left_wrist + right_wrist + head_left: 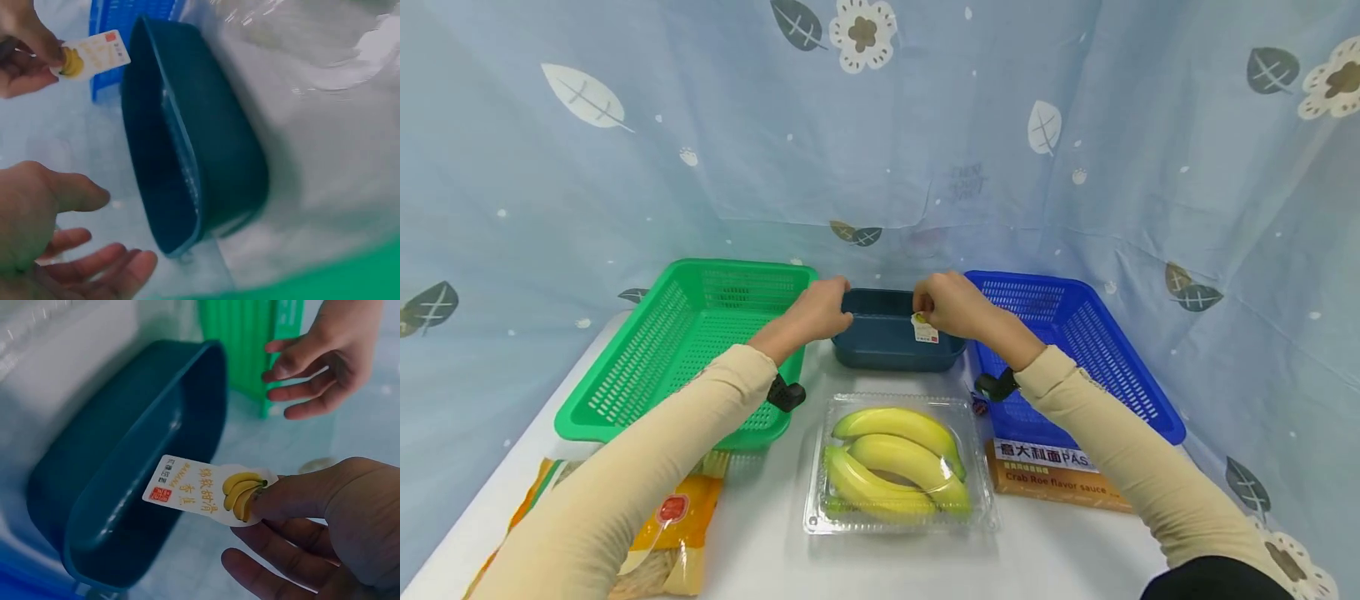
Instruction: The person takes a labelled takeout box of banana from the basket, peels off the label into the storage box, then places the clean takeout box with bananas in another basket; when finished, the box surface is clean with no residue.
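Observation:
A small white card (pixel 187 494) printed with yellow bananas and gold writing is pinched between the thumb and fingers of my right hand (pixel 953 304). It hangs over the right part of a dark teal plastic bin (pixel 895 356). Near the bin's left end is my left hand (pixel 817 312), its fingers spread and holding nothing. In the left wrist view that hand (pixel 59 231) is apart from the bin, and the card (pixel 100 55) shows at the upper left.
A green basket (pixel 681 354) stands left, a blue basket (pixel 1086 354) right. In front, a clear lidded box (pixel 816 500) contains several bananas (pixel 895 462). A pasta package (pixel 1056 483) lies by the blue basket; a yellow-orange bag (pixel 688 517) is partly under my left arm. A patterned curtain (pixel 880 150) hangs behind.

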A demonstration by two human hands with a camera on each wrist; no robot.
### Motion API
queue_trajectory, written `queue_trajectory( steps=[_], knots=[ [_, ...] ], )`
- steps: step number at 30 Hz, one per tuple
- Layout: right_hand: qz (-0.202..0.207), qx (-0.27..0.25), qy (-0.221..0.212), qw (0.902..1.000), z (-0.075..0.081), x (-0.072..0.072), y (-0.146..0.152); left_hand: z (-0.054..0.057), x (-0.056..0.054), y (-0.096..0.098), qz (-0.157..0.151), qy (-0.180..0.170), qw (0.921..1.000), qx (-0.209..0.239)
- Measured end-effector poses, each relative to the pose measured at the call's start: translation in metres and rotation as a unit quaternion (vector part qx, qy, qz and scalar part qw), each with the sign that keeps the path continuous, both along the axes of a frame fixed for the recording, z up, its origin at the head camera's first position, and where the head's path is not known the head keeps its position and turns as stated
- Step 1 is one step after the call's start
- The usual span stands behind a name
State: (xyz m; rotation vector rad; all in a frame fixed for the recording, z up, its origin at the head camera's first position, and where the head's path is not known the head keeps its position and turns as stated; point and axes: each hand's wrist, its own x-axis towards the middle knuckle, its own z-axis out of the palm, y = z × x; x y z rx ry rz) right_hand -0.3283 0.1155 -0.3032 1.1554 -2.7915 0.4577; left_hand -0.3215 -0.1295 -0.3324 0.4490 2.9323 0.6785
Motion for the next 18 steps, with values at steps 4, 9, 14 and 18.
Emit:
queue_trajectory(
  steps=[4,9,14,18],
  knots=[
    [-0.031,0.016,-0.022,0.9991,-0.013,-0.022,-0.005,-0.006,-0.018,0.011,0.007,-0.035,0.9984,-0.045],
    [-0.068,0.039,-0.051,0.9956,-0.032,-0.048,-0.011,-0.016,-0.036,0.020,0.030,-0.049,0.9936,-0.097],
    [-0.094,0.045,-0.095,0.9900,-0.052,-0.073,-0.015,-0.025,-0.049,0.021,0.036,-0.034,0.9909,-0.125],
    [-0.115,0.052,-0.132,0.9833,-0.067,-0.087,-0.013,-0.032,-0.060,0.022,0.032,-0.024,0.9898,-0.137]
  ],
)
